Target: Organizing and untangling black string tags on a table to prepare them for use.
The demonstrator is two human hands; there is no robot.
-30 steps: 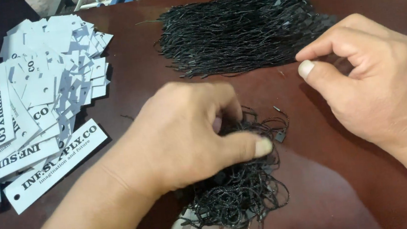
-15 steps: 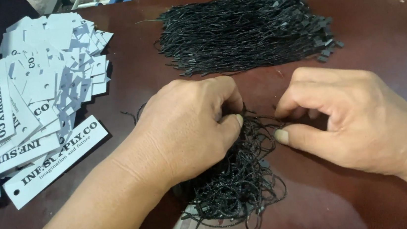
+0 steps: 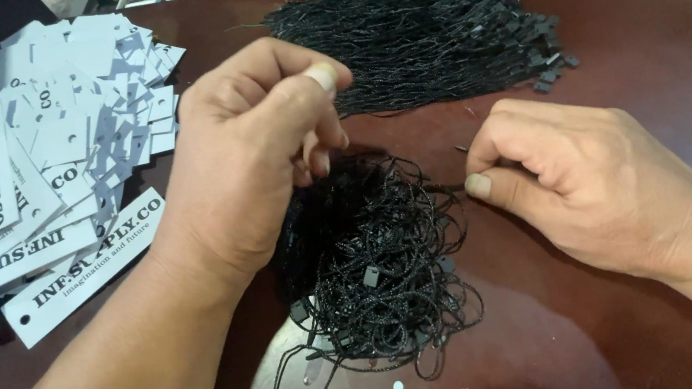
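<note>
Under my hands sits a tangled heap of black looped cords (image 3: 379, 276), thin and shiny, with small square black clasps showing among the loops. It lies loose and flat on the dark red-brown surface (image 3: 653, 46), near its front edge, a few loops trailing outward.

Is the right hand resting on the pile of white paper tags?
No, the right hand sits by the tangled black strings; the white tags lie far left.

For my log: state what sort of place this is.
Probably a packing or tagging workbench: white paper tags lie stacked on a dark brown table, with a tangled pile of black tag strings between the hands.
</note>
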